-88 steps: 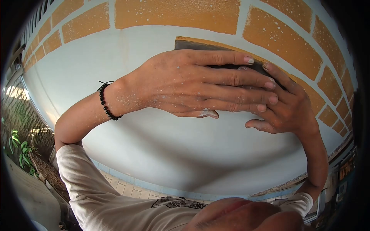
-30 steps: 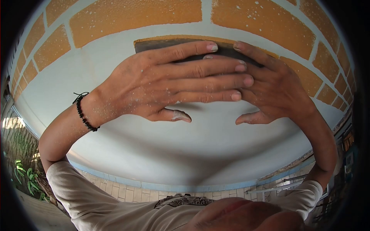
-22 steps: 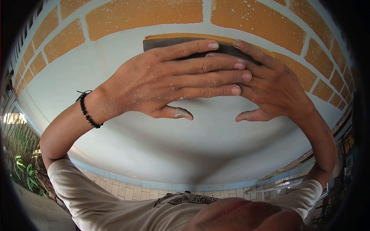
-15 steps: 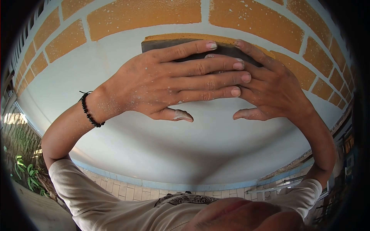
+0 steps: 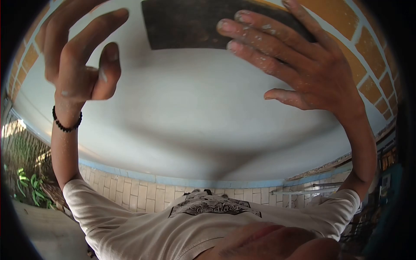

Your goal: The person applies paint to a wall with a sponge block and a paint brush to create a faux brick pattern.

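The left hand [image 5: 73,71], a black beaded bracelet [image 5: 66,129] round its wrist, has its bent fingers loosely parted with nothing in them, just left of a flat, dark, straight-edged board [image 5: 186,28] with a mottled face. The right hand [image 5: 314,73] lays long, pale-flecked, spread fingers across that board without closing round it; whether they press, I cannot tell. Below both hands' fingers spreads a smooth, whitish wall [image 5: 195,104], with grainy orange blocks [image 5: 372,50] right of the right fingers.
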The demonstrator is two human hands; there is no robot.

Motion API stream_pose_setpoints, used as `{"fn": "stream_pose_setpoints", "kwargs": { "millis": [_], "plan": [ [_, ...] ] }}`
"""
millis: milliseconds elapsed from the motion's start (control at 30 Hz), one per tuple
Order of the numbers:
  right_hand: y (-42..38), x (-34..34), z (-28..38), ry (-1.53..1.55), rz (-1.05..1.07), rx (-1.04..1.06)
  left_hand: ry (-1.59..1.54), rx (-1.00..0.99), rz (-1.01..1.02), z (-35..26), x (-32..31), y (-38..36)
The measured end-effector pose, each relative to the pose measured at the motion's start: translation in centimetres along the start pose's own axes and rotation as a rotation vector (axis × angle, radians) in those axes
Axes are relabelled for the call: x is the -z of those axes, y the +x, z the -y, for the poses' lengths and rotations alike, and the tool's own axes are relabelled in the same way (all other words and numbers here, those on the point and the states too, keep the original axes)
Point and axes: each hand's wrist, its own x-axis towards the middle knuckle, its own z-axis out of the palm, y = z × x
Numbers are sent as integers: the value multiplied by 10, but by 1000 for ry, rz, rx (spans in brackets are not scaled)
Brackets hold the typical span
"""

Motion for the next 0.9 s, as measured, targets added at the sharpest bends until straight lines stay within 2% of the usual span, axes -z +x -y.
{"fn": "stream_pose_setpoints", "kwargs": {
  "millis": [67,167,300,367,400,467,533,800,900],
  "plan": [
    [-2,-9,-3,-61,-62,12,42,14,65,-9,4,2],
    [-1,-20,-1,-134,-74,-10,28,-101,-35,-3,-14,-3],
    [4,9,7,-95,162,-67,10,-77,-106,-21,-27,6],
    [-4,-22,-12,-246,2,78,-38,-72,-106,-18,-31,3],
    [-10,-81,-41,-413,-199,216,-34,-93,-107,-14,-33,2],
    [-8,-84,-41,-418,-284,236,-13,-144,-92,-5,-34,1],
    [-4,-2,-2,-89,-44,7,-40,-151,-98,-3,-29,3],
    [-2,-2,-3,-165,-83,27,-199,-104,-187,1,-38,4],
    [-3,-2,-5,-175,-82,36,-238,-151,-245,10,-48,4]
  ]
}}
